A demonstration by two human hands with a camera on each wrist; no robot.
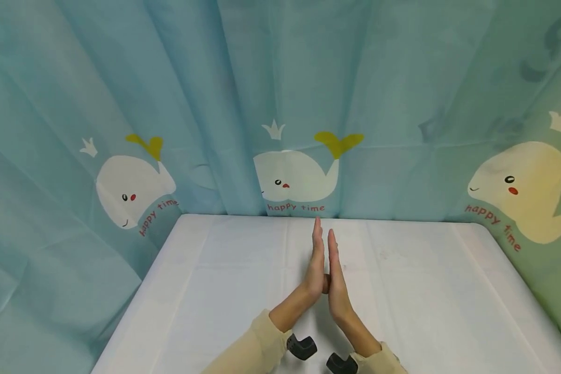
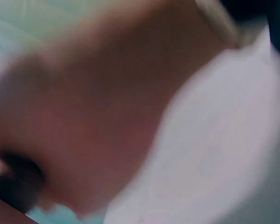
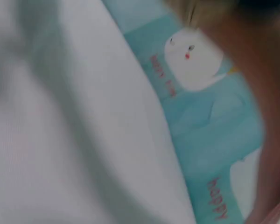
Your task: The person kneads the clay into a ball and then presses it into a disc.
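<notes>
My left hand (image 1: pixel 315 267) and right hand (image 1: pixel 337 283) face each other palm to palm over the white table, fingers straight and pointing away from me. Between the lower palms sits a small brown roundish object (image 1: pixel 326 284), touched from both sides and mostly hidden by the hands; I cannot tell its kind. A narrow gap shows between the fingers above it. In the left wrist view the object (image 2: pixel 21 184) appears dark and blurred beside the left palm (image 2: pixel 93 116). The right wrist view shows part of the blurred right hand (image 3: pixel 275 154) along its right edge.
A white-covered table (image 1: pixel 243 249) spreads under the hands. Behind and around it hangs a blue-green curtain (image 1: pixel 205 78) with printed whales and lettering. A black wrist-worn device (image 1: pixel 301 347) sits at the left cuff, and another black device (image 1: pixel 342 363) at the right cuff.
</notes>
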